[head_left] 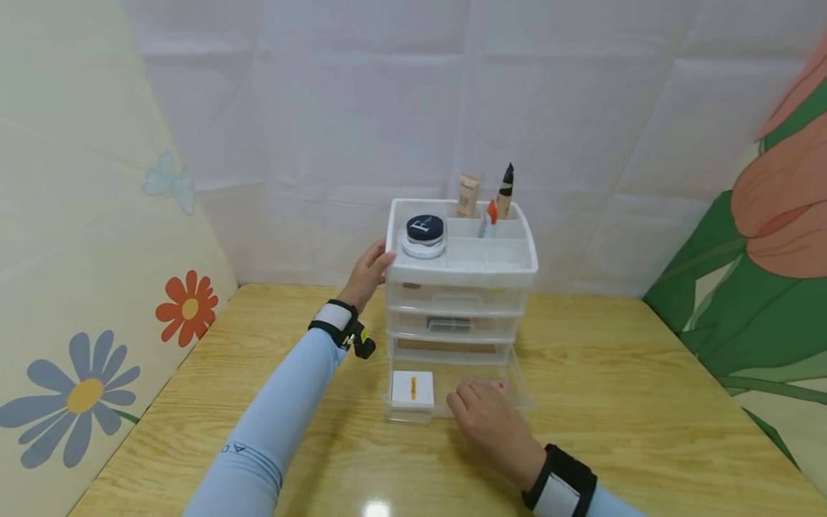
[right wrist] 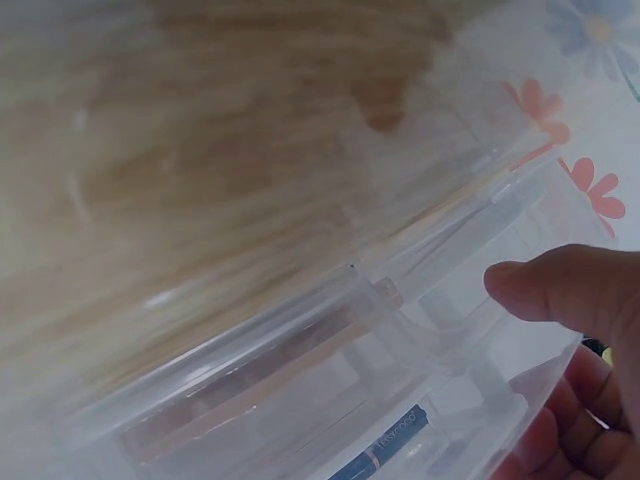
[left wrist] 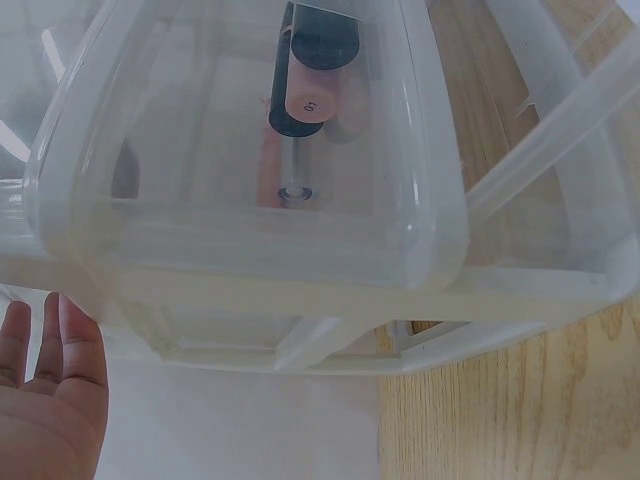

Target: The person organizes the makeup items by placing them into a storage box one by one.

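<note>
A white plastic drawer organizer [head_left: 462, 276] stands on the table, its clear bottom drawer [head_left: 518, 388] pulled out toward me. My left hand [head_left: 368, 276] rests against the organizer's upper left side, and the left wrist view shows the fingers [left wrist: 75, 345] straight. At the drawer's front, my right hand [head_left: 491, 424] has curled fingers; in the right wrist view the thumb [right wrist: 540, 285] and fingers lie on either side of the drawer's front wall. A white box with a yellow mark [head_left: 413, 388] sits in the drawer's left part. The right hand hides part of the drawer front.
On the organizer's top tray stand a black-lidded round jar [head_left: 425, 228], a beige tube [head_left: 468, 195] and a black-tipped tube [head_left: 506, 190]. Pink tubes with black caps [left wrist: 312, 95] show through a drawer. A white cloth [head_left: 323, 129] hangs behind; flower-printed cloths flank the table.
</note>
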Available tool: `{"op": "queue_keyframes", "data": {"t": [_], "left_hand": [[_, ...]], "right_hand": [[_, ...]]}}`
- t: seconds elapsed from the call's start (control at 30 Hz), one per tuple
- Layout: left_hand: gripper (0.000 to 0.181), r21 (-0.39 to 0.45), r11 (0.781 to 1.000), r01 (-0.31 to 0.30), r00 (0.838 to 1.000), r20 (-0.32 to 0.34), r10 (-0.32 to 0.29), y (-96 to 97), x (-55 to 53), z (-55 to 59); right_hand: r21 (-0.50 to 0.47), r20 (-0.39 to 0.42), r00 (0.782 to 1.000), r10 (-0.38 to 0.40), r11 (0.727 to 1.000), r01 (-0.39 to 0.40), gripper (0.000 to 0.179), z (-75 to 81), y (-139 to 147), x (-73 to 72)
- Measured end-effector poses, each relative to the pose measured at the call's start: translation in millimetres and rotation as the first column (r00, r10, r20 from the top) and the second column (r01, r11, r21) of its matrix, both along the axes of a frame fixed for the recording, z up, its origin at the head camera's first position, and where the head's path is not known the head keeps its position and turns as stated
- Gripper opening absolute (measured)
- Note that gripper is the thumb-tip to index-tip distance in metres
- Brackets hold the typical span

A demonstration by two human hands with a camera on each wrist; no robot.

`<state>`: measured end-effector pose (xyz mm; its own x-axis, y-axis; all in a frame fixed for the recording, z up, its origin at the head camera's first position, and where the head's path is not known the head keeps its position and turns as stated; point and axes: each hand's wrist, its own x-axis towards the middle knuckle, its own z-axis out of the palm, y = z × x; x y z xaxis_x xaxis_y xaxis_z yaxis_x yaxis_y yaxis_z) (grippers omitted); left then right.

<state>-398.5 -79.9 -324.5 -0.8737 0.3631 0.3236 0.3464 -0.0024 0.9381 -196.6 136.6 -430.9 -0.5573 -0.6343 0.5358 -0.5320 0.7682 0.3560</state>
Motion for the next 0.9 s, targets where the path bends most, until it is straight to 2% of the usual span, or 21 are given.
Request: {"op": "queue_keyframes", "data": {"t": [0.1, 0.3, 0.5, 0.6, 0.73, 0.9], "left_hand": [[0.059, 0.009, 1.0, 0.003, 1.0, -0.006, -0.003, 0.8, 0.3, -1.0], [0.058, 0.02, 1.0, -0.001, 1.0, -0.023, 0.001, 1.3, 1.2, -1.1], [0.059, 0.005, 1.0, -0.002, 0.999, -0.033, 0.002, -0.1, 1.0, -0.2], [0.059, 0.007, 1.0, 0.0, 1.0, -0.032, 0.0, -0.4, 1.1, 0.0], [0.057, 0.015, 1.0, 0.001, 1.0, -0.029, -0.001, -0.1, 1.4, -0.2], [0.058, 0.017, 1.0, 0.002, 1.0, -0.029, -0.001, 0.2, 1.7, -0.4]], "right_hand": [[0.002, -0.015, 1.0, 0.015, 1.0, -0.015, 0.015, -0.5, 0, -1.5], [-0.012, -0.044, 0.998, 0.046, 0.999, -0.047, 0.035, 0.1, 1, -5.4], [-0.033, -0.042, 0.997, 0.066, 0.997, -0.068, 0.022, 3.7, 1, -8.3], [-0.033, -0.045, 0.996, 0.071, 0.997, -0.072, 0.023, 4.6, 1, -10.9], [-0.039, -0.077, 0.995, 0.069, 0.997, -0.072, 0.022, 5.2, 0, -16.1], [-0.025, -0.109, 0.992, 0.061, 0.998, -0.064, 0.009, 6.1, 3, -24.9]]}}
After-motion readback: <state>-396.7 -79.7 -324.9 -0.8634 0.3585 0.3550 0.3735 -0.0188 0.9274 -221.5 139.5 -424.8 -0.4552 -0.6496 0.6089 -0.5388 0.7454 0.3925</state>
